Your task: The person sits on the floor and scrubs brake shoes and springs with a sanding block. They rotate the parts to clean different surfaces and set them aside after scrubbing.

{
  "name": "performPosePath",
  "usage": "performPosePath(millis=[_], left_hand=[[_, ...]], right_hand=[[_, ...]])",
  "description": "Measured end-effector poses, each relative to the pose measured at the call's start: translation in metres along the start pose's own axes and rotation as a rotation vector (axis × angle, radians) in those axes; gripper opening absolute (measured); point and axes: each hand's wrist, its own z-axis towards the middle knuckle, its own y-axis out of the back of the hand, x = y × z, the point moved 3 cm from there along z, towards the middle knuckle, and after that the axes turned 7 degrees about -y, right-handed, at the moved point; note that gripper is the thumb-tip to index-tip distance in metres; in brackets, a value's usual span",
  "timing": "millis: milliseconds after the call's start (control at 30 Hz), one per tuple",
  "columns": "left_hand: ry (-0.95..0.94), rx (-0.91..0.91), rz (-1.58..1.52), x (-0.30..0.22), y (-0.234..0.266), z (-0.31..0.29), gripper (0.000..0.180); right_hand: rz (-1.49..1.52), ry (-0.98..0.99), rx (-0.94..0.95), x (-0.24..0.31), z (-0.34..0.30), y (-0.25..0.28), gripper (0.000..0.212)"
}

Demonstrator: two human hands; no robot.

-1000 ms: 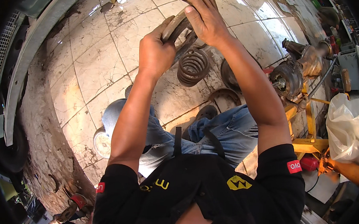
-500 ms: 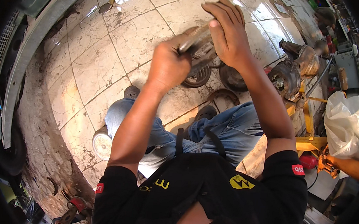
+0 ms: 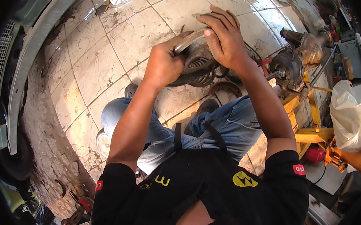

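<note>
Both hands are raised in front of me around a dark, round metal part (image 3: pixel 191 42) with a worn grey rim. It is tilted, and its lower side blends with the dark pieces behind it. My left hand (image 3: pixel 164 63) is closed on the rim's left end, thumb toward me. My right hand (image 3: pixel 227 42) grips the far right end, thumb on the near side and fingers reaching over the top; their tips are partly out of sight. Beneath the held part, a dark coiled piece (image 3: pixel 199 63) shows on the floor.
A curved metal shoe (image 3: pixel 226 87) lies on the cracked tiles (image 3: pixel 123 37) near my feet. At right stand a greasy axle assembly (image 3: pixel 288 70), a yellow metal stand (image 3: pixel 313 134) and a white plastic bag (image 3: pixel 349 116). A grey vehicle bumper (image 3: pixel 29 56) curves along the left.
The metal part has turned so more of its rounded rim and dark inner side shows. Both hands shifted slightly left, and the right hand came lower.
</note>
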Motion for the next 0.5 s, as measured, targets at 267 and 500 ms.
performPosePath(millis=[267,500], left_hand=[[0.025,-0.031,0.032,-0.006,0.014,0.005,0.046],[-0.042,-0.075,0.100,-0.012,0.023,0.006,0.050]], right_hand=[[0.022,0.012,0.022,-0.005,0.007,-0.006,0.038],[0.070,-0.044,0.098,-0.003,0.012,-0.012,0.050]])
